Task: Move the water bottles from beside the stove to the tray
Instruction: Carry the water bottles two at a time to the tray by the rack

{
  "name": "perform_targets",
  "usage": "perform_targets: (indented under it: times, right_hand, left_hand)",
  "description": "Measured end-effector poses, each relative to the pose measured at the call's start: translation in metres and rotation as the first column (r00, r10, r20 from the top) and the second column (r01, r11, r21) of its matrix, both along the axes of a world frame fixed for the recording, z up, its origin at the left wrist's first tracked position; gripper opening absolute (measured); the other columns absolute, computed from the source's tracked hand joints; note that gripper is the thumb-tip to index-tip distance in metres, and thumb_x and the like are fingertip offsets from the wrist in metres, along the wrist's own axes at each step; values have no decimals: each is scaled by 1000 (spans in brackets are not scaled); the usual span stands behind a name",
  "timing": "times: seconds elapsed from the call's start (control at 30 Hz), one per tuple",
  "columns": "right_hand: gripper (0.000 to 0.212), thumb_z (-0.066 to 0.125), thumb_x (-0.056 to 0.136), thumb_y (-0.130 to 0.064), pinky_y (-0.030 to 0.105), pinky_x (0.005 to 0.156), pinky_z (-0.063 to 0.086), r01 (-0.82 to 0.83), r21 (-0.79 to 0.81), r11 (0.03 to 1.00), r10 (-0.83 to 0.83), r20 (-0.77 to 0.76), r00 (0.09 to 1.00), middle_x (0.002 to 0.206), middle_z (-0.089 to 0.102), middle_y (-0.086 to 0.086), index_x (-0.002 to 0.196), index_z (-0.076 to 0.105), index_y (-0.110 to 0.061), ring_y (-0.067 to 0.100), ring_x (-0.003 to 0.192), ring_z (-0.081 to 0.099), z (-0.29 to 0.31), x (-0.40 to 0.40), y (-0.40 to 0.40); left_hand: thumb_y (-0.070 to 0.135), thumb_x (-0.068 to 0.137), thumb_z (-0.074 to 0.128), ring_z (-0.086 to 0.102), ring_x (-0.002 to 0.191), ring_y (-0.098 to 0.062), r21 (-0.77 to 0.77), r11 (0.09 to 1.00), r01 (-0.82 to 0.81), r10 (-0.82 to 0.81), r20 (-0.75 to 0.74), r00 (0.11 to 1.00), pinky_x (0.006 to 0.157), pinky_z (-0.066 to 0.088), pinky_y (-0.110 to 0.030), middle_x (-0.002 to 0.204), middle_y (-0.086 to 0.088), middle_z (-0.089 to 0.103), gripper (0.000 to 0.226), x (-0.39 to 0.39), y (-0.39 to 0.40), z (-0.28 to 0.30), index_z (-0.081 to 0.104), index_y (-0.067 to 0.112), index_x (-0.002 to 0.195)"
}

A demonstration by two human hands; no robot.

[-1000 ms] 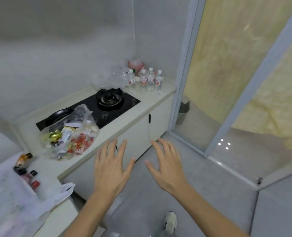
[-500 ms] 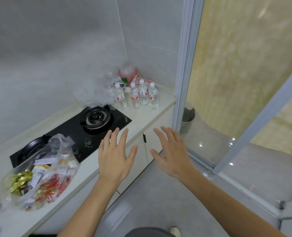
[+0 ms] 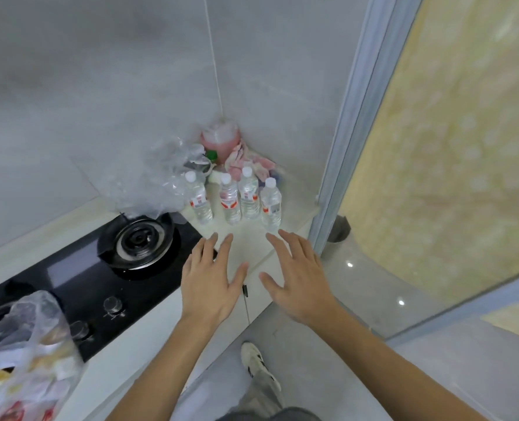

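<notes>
Several small clear water bottles [image 3: 231, 199] with white caps and red-and-white labels stand upright on the pale counter [image 3: 243, 241], right of the black stove [image 3: 136, 262]. The rightmost bottle [image 3: 271, 205] stands nearest my right hand. My left hand [image 3: 209, 284] hovers palm down over the stove's right edge, fingers spread and holding nothing. Spread the same way, my right hand [image 3: 297, 284] is over the counter's front edge, its fingertips just short of the bottles. No tray is in view.
A crumpled clear plastic bag [image 3: 158, 177] lies left of the bottles. A pink jug [image 3: 220, 141] and pink packets fill the corner behind them. A bag of snacks [image 3: 21, 360] sits at lower left. A glass door frame [image 3: 340, 147] rises on the right.
I have come closer to the counter corner. Both hands have moved forward toward the bottles, still spread and holding nothing.
</notes>
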State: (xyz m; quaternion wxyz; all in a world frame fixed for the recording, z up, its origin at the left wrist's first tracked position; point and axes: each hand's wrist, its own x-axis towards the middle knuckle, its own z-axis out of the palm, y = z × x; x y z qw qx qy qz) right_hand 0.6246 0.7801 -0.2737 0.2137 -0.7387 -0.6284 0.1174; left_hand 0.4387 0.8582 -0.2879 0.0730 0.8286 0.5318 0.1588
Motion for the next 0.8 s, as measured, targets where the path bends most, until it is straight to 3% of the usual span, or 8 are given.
perform_targets:
  times: [0.17, 0.27, 0.43, 0.67, 0.8]
  right_hand:
    - [75, 56, 98, -54, 50, 124, 32, 8, -47, 999, -7, 26, 1000, 167, 30, 2, 161, 26, -28, 27, 154, 25, -14, 44, 84]
    - [77, 60, 98, -52, 50, 122, 36, 51, -96, 994, -49, 21, 999, 165, 32, 1, 161, 26, -25, 27, 151, 29, -24, 66, 132]
    - [86, 68, 95, -45, 50, 113, 43, 151, -195, 969, -172, -95, 980, 155, 40, 5, 162, 20, -20, 32, 139, 43, -51, 91, 194]
    - [103, 83, 84, -51, 47, 117, 40, 144, -349, 926, -249, -277, 928, 157, 39, 8, 161, 24, -17, 33, 143, 43, -89, 122, 255]
    - [98, 90, 76, -50, 46, 109, 44, 93, -354, 930, -210, -310, 927, 145, 44, 8, 152, 37, -18, 33, 132, 49, -106, 126, 267]
  left_hand:
    - [63, 99, 39, 41, 145, -29, -50, 998, 30, -31, -11, 999, 100, 51, -50, 158, -5, 45, 70, 48, 97, -13, 41, 24, 157]
    - [56, 100, 50, 44, 141, -31, -78, 996, 30, -32, -24, 999, 96, 53, -51, 155, -7, 46, 67, 55, 150, -16, 42, 19, 156]
    - [46, 99, 63, 40, 146, -30, -232, 972, 35, -29, 29, 999, 96, 56, -51, 162, -7, 34, 80, 63, 208, -38, 24, 14, 162]
    - [33, 95, 75, 46, 143, -33, -501, 862, -80, 221, 230, 948, 102, 47, -44, 164, -8, 29, 90, 89, 257, -70, 20, 18, 164]
    - [30, 89, 80, 55, 133, -30, -551, 830, -87, 275, 268, 923, 99, 46, -40, 152, -6, 41, 84, 94, 279, -78, 32, 23, 158]
